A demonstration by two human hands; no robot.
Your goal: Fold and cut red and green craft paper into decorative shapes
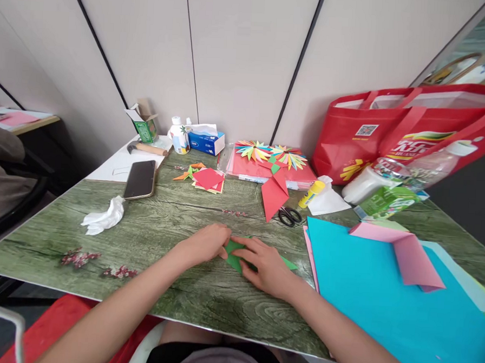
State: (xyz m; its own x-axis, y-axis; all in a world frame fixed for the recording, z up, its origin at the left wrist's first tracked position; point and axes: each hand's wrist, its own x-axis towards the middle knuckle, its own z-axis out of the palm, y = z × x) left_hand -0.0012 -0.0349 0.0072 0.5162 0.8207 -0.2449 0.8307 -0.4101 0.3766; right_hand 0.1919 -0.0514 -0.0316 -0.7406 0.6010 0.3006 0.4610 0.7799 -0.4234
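Note:
A small folded green paper (pixel 235 255) lies on the green wood-grain table (pixel 171 221) in front of me. My left hand (pixel 206 243) rests on its left edge with fingers curled and pressed down. My right hand (pixel 264 264) lies over its right part, fingers pressing the paper flat; a green corner (pixel 290 264) sticks out past it. Most of the paper is hidden under both hands.
Large blue sheets (pixel 366 296) with a folded pink sheet (pixel 409 255) lie at right. Scissors (pixel 289 215), red folded paper (pixel 273 194), a glue stick (pixel 310 195), paper stars (pixel 268 153), a phone (pixel 140 179), a crumpled tissue (pixel 104 216) and a red bag (pixel 408 130) stand farther back.

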